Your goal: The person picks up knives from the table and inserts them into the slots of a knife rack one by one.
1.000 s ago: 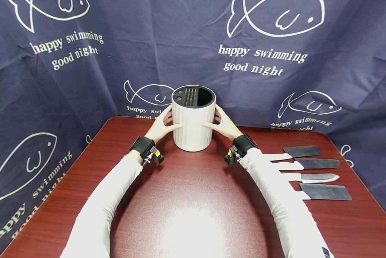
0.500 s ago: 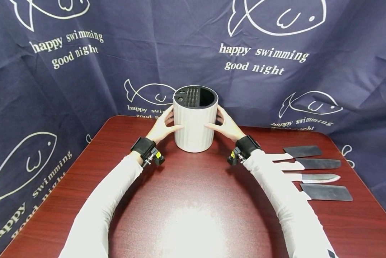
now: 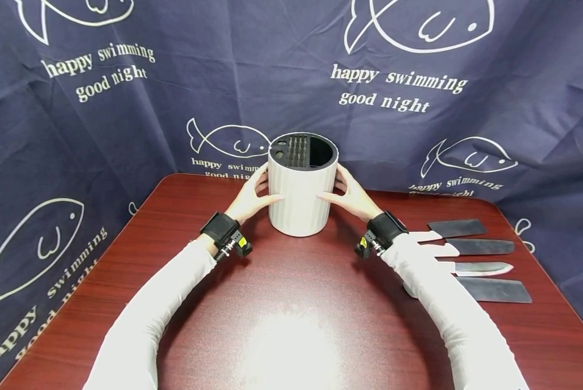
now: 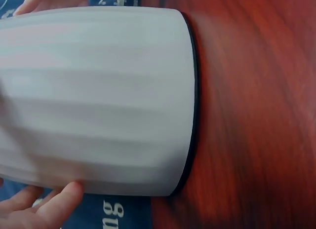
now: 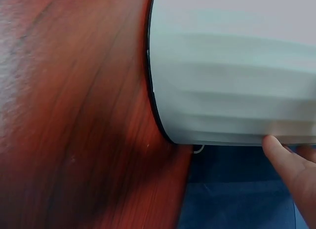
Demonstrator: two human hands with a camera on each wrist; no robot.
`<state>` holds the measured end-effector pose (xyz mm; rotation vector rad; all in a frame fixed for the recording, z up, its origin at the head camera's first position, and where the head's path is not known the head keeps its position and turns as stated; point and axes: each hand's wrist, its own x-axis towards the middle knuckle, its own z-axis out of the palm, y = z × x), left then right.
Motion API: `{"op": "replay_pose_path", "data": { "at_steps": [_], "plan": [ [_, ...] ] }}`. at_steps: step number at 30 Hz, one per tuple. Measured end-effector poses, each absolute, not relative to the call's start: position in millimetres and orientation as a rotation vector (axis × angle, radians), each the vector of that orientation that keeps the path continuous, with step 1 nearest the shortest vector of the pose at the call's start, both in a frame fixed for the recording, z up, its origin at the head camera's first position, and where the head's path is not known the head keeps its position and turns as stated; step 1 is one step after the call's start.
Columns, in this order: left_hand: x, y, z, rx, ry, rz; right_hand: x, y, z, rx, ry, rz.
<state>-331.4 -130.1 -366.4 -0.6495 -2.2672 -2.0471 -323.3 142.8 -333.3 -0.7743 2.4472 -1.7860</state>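
Two arms (image 3: 147, 314) angled inward | left hand (image 3: 250, 199), right hand (image 3: 354, 199) opposed | fingers gripping white holder (image 3: 299, 203)

Four knives (image 3: 481, 247), one white holder (image 3: 298, 200), two hands (image 3: 248, 199) (one pair), one table (image 3: 330, 287).

Reads bright in the head view, apparently lit from above. Glares to pure white on the near middle of the counter (image 3: 291, 281). Washes out detail on the white sleeves (image 3: 160, 295), with soft shadows beneath. Stretches lettering on the curtain (image 3: 291, 81) toward the left edge. Turns dimmer and softer in both wrist views, darkly shadowed beside the white container (image 5: 232, 91) in the right.
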Motion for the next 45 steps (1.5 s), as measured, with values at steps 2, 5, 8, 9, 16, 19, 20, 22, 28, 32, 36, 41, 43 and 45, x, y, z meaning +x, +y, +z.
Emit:
{"op": "replay_pose_path", "data": {
  "at_steps": [2, 5, 8, 9, 16, 19, 20, 22, 28, 32, 36, 41, 43, 45],
  "plan": [
    [-330, -127, -369, -0.643, -2.280, -2.029, -325, 148, -339, -0.770, 2.433, -1.796],
    [-326, -122, -370, -0.628, -2.301, -2.010, -327, 156, -347, -0.745, 2.404, -1.813],
    [-320, -117, -370, -0.640, -2.287, -2.026, -324, 163, -352, -0.732, 2.402, -1.809],
    [-318, -116, -370, -0.647, -2.282, -2.032, -322, 165, -353, -0.733, 2.405, -1.805],
    [-302, -106, -370, -0.681, -2.243, -2.063, -309, 175, -354, -0.751, 2.400, -1.811],
    [-296, -103, -369, -0.701, -2.238, -2.064, -302, 179, -354, -0.744, 2.408, -1.802],
    [-294, -102, -370, -0.708, -2.234, -2.063, -300, 180, -354, -0.741, 2.412, -1.799],
    [-290, -99, -370, -0.715, -2.234, -2.057, -295, 183, -354, -0.741, 2.406, -1.801],
    [-279, -92, -371, -0.730, -2.233, -2.039, -284, 191, -357, -0.770, 2.395, -1.819],
    [-271, -88, -372, -0.724, -2.243, -2.024, -276, 195, -358, -0.775, 2.389, -1.832],
    [-264, -85, -372, -0.697, -2.266, -2.010, -266, 198, -357, -0.760, 2.394, -1.835],
    [-255, -82, -374, -0.698, -2.276, -2.009, -256, 203, -358, -0.749, 2.397, -1.834],
    [-252, -81, -374, -0.716, -2.275, -1.998, -253, 204, -358, -0.748, 2.394, -1.837],
    [-249, -81, -374, -0.733, -2.274, -1.985, -250, 205, -359, -0.746, 2.401, -1.836]
  ]
}}
